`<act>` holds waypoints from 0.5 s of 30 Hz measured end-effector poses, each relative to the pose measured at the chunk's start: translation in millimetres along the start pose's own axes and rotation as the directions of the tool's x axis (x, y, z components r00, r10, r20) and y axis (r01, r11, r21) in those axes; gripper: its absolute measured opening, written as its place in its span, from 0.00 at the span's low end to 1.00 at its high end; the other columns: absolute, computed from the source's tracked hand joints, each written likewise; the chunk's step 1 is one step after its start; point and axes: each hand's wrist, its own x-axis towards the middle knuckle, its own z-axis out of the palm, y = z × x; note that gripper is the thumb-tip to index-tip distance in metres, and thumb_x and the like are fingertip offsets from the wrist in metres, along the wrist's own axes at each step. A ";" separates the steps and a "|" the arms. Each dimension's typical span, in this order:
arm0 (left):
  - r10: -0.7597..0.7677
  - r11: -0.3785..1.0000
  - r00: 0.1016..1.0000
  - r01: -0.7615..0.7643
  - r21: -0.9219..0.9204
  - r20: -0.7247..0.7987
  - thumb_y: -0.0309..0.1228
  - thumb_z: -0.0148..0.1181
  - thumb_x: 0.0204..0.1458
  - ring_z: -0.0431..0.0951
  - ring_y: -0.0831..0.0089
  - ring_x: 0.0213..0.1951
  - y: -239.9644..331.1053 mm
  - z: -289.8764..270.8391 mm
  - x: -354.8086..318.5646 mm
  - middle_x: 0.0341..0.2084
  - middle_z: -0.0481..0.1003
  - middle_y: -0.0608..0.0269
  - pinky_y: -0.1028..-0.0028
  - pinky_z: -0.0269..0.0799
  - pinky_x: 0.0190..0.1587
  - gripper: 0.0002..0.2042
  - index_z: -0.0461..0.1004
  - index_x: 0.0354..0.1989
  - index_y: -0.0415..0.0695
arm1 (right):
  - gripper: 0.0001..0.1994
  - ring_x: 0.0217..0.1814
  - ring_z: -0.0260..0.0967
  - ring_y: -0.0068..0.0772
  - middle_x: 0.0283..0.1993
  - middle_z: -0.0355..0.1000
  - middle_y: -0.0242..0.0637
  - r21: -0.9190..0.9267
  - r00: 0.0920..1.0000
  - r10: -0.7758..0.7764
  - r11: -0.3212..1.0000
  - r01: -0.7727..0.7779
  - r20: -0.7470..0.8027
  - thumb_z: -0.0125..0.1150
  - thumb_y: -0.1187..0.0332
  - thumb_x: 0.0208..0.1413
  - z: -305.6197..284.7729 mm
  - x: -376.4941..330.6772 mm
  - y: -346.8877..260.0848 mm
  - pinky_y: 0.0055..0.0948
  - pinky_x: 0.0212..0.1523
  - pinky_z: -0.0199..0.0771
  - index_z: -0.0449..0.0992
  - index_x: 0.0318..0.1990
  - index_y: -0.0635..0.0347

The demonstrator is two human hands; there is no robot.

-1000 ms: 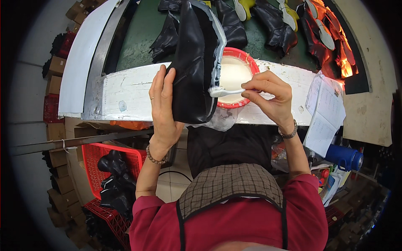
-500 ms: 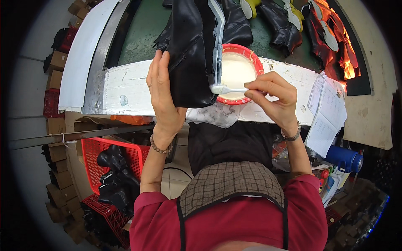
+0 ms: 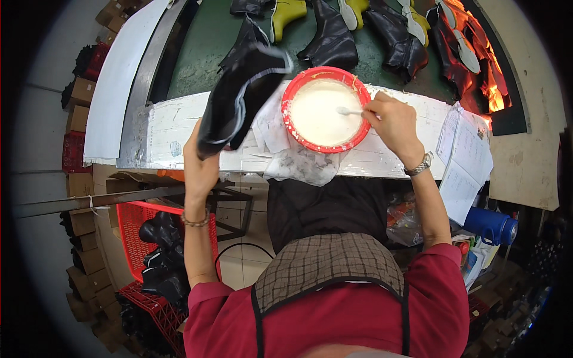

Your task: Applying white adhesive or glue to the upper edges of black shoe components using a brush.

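Note:
My left hand (image 3: pixel 200 170) grips a black leather boot upper (image 3: pixel 230 95) by one end, above the white bench. It is tilted and blurred, with a whitish band along its edge. In my right hand (image 3: pixel 394 122), thumb and fingers pinch a white toothbrush (image 3: pixel 355 111). Its head is over the cream-coloured liquid (image 3: pixel 319 116) in a red tub (image 3: pixel 325 72); I cannot tell whether the bristles touch the liquid. A stained white cloth (image 3: pixel 304 166) hangs over the bench edge beside the tub.
Black boots (image 3: pixel 331 39) and yellow-green lasts (image 3: pixel 287 18) lie on the green surface (image 3: pixel 197 56) behind the white bench (image 3: pixel 161 128). Written papers (image 3: pixel 465 161) and a blue flask (image 3: pixel 490 227) are at the right. A red crate (image 3: pixel 128 238) holds black boots below left.
The boot upper has swung left and tilted away from the tub, in my left hand. My right hand has brought the toothbrush from the boot's edge to over the tub, which sits further left.

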 end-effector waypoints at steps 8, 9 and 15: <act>-0.319 0.794 0.917 0.396 -0.462 0.238 0.09 0.51 0.46 0.69 0.71 0.17 -39.5 -32.3 -13.9 0.14 0.69 0.58 0.72 0.63 0.23 0.06 0.72 0.26 0.32 | 0.07 0.27 0.74 0.30 0.33 0.78 0.32 0.354 0.998 0.039 0.935 -0.022 -0.041 0.73 0.67 0.53 -25.1 13.3 -3.2 0.32 0.29 0.71 0.87 0.38 0.56; -0.306 0.743 0.903 0.424 -0.518 0.301 0.09 0.52 0.46 0.68 0.70 0.17 -38.0 -29.9 -10.4 0.14 0.69 0.58 0.72 0.62 0.22 0.06 0.72 0.26 0.32 | 0.08 0.28 0.72 0.25 0.35 0.79 0.30 0.501 0.995 -0.023 0.863 0.069 -0.099 0.75 0.69 0.52 -25.5 15.5 -4.7 0.29 0.31 0.69 0.87 0.40 0.55; -0.311 0.683 0.888 0.457 -0.570 0.340 0.09 0.54 0.44 0.65 0.70 0.14 -15.4 -20.1 -8.0 0.16 0.70 0.56 0.72 0.58 0.19 0.10 0.74 0.36 0.28 | 0.07 0.32 0.73 0.22 0.37 0.80 0.27 0.499 0.942 -0.260 0.800 0.333 -0.212 0.76 0.70 0.51 -31.4 41.3 -34.5 0.26 0.40 0.64 0.87 0.38 0.54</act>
